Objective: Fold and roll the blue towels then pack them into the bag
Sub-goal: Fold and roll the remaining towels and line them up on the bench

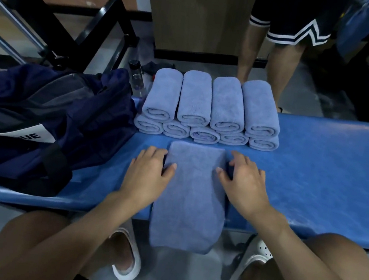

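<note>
Bracketing the folded towel (190,198) from both sides: left hand (149,175) flat against its left edge, right hand (244,184) against its right, thumbs lying on the cloth, fingers loose and nearly straight, clasping nothing. Probably squaring the long edges for a roll of even width. Laid lengthwise across the bench (326,171), far end just short of the rolled towels (210,110), near end drooping over the front edge between the knees, likely for want of room on so narrow a pad. Stacked in two tiers at the back, five rolls below and four nested in the grooves above, spiral ends facing forward, seemingly held from rolling apart by that nesting. Slumped at the left end of the bench, near enough for packing: the bag (43,110), dark navy, thin slack fabric fallen in folds, white label on its side, black strap hanging forward; mouth open or closed, impossible to tell, and no towel visible inside. Soft, matte, short-piled cloth in pale blue, thick enough for plump round cylinders; beneath it, by contrast, a smooth, faintly glossy blue pad. Behind the stack, a clear bottle (136,78) and a bystander's legs (269,64).
</note>
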